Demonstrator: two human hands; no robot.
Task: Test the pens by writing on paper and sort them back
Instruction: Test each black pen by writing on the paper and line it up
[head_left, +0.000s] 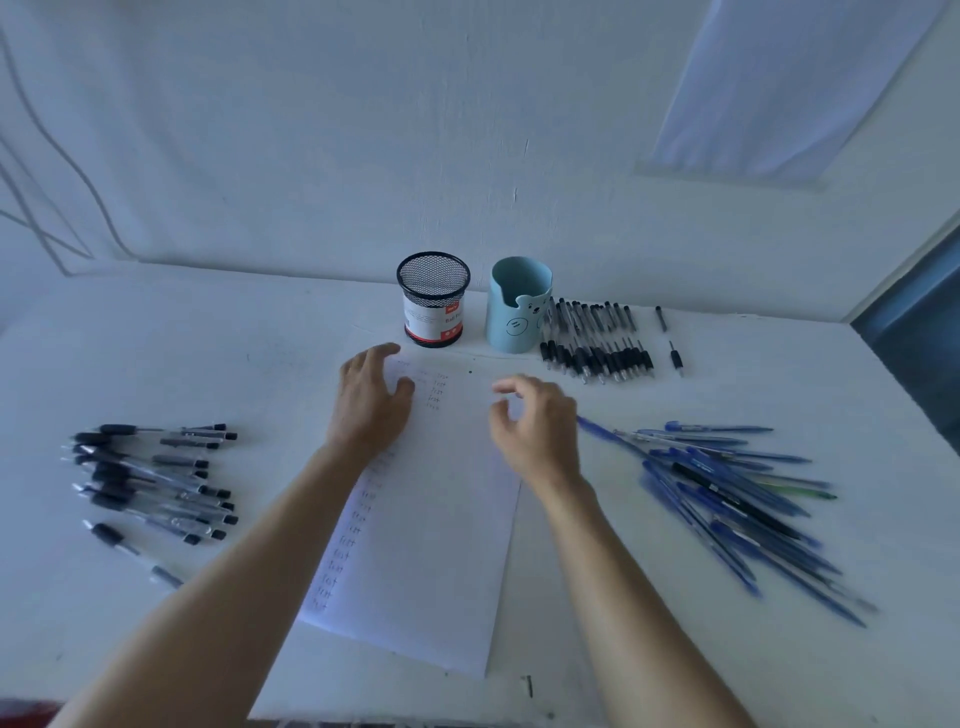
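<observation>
A white sheet of paper (431, 525) lies in the middle of the table, with columns of small written words down its left side and near its top. My left hand (369, 400) rests flat on the sheet's upper left part, fingers spread. My right hand (537, 428) hovers over the sheet's right edge with loosely curled fingers and holds nothing. A pile of blue pens (727, 493) lies to the right, one blue pen (597, 428) pointing at my right hand. Black pens (150, 483) lie at the left. A row of black pens (597, 338) sits at the back.
A black mesh pen cup (434, 299) and a light blue bear-faced holder (519, 306) stand behind the paper near the wall. Two separate black pens (667, 338) lie right of the back row. The table's front edge runs along the bottom of the view.
</observation>
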